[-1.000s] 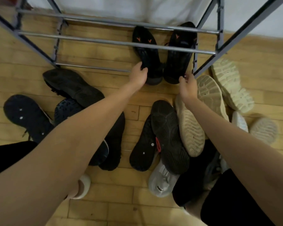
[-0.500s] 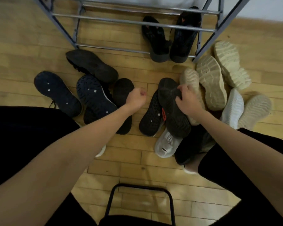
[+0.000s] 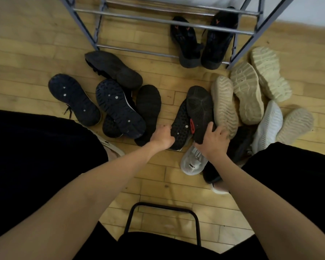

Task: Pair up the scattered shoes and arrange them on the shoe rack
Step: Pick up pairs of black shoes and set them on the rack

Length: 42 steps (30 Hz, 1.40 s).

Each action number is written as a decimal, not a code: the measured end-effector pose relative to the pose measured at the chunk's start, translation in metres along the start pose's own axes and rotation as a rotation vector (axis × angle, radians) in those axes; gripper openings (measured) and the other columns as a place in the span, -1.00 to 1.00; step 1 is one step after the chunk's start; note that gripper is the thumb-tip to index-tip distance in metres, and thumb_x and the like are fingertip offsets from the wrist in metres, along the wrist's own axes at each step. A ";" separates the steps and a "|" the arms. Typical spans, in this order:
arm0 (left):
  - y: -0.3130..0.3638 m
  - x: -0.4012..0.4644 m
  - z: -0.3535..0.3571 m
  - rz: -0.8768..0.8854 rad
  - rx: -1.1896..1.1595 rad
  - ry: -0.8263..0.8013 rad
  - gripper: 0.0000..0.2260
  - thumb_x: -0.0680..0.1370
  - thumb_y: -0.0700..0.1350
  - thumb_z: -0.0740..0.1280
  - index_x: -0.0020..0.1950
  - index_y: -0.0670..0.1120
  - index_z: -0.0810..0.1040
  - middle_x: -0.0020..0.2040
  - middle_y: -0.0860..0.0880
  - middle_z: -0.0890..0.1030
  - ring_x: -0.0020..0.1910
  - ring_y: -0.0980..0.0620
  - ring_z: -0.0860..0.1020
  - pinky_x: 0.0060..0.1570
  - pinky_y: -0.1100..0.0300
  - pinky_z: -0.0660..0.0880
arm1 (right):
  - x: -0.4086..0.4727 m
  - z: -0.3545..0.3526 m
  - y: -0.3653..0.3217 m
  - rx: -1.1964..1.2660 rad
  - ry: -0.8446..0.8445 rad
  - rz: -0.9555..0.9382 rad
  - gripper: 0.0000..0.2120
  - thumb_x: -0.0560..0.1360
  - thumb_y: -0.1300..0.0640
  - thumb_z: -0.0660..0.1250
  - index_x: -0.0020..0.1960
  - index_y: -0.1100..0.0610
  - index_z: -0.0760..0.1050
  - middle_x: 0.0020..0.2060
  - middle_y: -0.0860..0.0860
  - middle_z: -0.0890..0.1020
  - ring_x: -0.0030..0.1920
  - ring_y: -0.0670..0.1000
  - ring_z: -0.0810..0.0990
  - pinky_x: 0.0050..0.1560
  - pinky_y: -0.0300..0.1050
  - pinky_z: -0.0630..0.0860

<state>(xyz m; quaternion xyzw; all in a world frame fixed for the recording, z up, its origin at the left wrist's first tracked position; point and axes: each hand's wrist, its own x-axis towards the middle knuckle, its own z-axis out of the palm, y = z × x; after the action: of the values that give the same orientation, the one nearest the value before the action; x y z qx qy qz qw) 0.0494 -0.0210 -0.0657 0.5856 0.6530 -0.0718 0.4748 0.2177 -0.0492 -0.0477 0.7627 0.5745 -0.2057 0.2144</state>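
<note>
The right hand [image 3: 213, 142] has its grip curled over the heel of a black shoe with a red mark [image 3: 200, 111], lying sole-up. The left hand [image 3: 162, 136] clasps the heel of the dotted black shoe [image 3: 180, 126] touching it. Both shoes run lengthwise away from the hands, toes towards the shoe rack [image 3: 169, 23], where one dark pair [image 3: 203, 40] already sits, so lifting them forward looks simplest.

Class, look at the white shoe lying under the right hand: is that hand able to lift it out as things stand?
Probably not yet. The right hand grips the black shoe with the red mark, which lies over the white shoe, so the fingers are taken and the way is blocked.
</note>
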 end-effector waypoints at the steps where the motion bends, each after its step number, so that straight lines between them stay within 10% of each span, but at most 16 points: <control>1: -0.002 0.001 0.000 0.007 -0.004 0.005 -0.52 0.58 -0.20 0.25 0.50 -0.15 0.26 0.44 -0.17 0.35 0.39 -0.15 0.37 0.34 0.02 0.38 | -0.001 0.003 0.000 0.025 -0.009 0.022 -0.08 0.43 -0.24 0.35 0.53 0.15 -0.06 0.41 0.30 0.19 0.35 0.34 0.28 0.24 0.17 0.37; 14: -0.002 0.012 -0.004 0.030 -0.096 0.049 -0.63 0.58 -0.17 0.26 0.40 -0.18 0.39 0.31 -0.16 0.50 0.27 -0.13 0.49 0.20 0.06 0.46 | 0.016 -0.037 0.030 0.480 -0.063 0.034 -0.02 0.20 -0.29 0.47 0.43 0.19 0.19 0.34 0.21 0.30 0.37 0.24 0.28 0.31 0.14 0.36; 22: 0.063 0.013 -0.033 -0.039 -0.806 -0.052 -0.60 0.66 0.09 0.11 0.34 -0.15 0.45 0.15 -0.11 0.56 0.19 -0.09 0.53 0.17 0.02 0.47 | 0.025 -0.068 0.057 0.993 -0.107 0.015 -0.05 0.02 -0.27 0.44 0.31 0.16 0.39 0.20 0.10 0.49 0.15 0.10 0.52 0.16 0.07 0.52; 27: 0.079 0.011 -0.044 -0.046 -0.939 -0.171 -0.52 0.60 0.17 0.22 0.43 -0.05 0.34 0.02 -0.01 0.55 0.08 -0.04 0.57 0.04 0.08 0.53 | -0.008 -0.032 0.041 0.563 -0.052 -0.110 -0.09 0.29 -0.33 0.40 0.41 0.22 0.23 0.29 0.16 0.34 0.33 0.16 0.32 0.33 0.05 0.34; 34: 0.062 0.013 -0.028 -0.030 -0.835 -0.055 -0.42 0.53 -0.34 0.33 0.48 -0.05 0.21 0.17 -0.10 0.52 0.19 -0.08 0.54 0.05 -0.04 0.59 | -0.035 0.002 0.034 0.496 -0.052 -0.239 -0.13 0.47 -0.37 0.17 0.51 0.22 0.10 0.28 0.17 0.36 0.31 0.15 0.36 0.30 0.03 0.38; 42: 0.059 0.023 -0.014 -0.100 -0.835 -0.056 -0.47 0.50 -0.36 0.37 0.41 -0.10 0.31 0.22 -0.16 0.54 0.19 -0.09 0.54 0.12 -0.05 0.57 | -0.039 0.022 0.061 0.279 0.273 -0.031 -0.62 0.51 0.16 0.22 0.29 0.28 0.36 0.17 0.25 0.42 0.17 0.25 0.42 0.16 0.04 0.39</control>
<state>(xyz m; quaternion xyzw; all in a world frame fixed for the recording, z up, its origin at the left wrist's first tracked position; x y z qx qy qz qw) 0.0941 0.0218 -0.0468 0.3083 0.6404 0.1601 0.6850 0.2648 -0.1073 -0.0390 0.7970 0.5757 -0.1814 0.0236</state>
